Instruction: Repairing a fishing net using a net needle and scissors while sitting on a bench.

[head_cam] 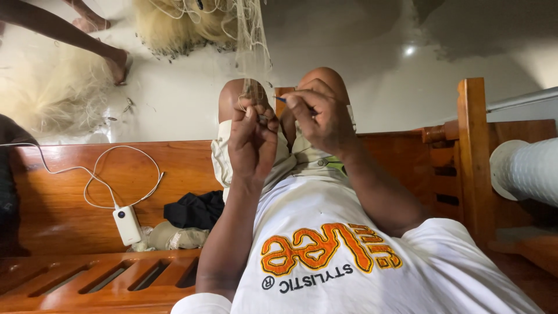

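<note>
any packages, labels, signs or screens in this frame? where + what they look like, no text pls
No packages, signs or screens.
Shirt print: on the white T-shirt's chest, bottom centre; big orange letters outlined dark, a smaller dark line beside them.
Power bank: white rounded block on the wooden bench, left, white cable looped above; one small round mark, no display seen.

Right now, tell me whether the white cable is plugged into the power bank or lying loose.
Plugged in: the white cable loops down into the white power bank's top on the wooden bench.
</note>
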